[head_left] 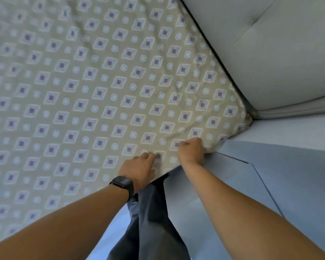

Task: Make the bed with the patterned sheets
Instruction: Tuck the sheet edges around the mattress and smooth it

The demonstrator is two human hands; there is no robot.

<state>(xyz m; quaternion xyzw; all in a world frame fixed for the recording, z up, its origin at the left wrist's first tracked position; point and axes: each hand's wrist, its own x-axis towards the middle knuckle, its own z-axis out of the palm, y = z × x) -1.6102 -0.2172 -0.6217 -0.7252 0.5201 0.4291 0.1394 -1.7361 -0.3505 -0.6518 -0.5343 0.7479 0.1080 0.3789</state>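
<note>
The patterned sheet (101, 91) covers the frame's left and centre — the right hand (192, 150) grips its edge, the left hand (139, 168) lies flat beside it. A padded headboard (270, 44) fills the upper right, dark trousers (150, 212) below.

The single head-worn view looks steeply down and forward from above the person's own forearms, close over the near edge of the beige diamond-and-circle patterned sheet (111, 81); it faces toward the bed's corner, where the pale grey padded headboard (270, 44) fills the upper right. The wide lens bends the edges; no second view exists.
</note>
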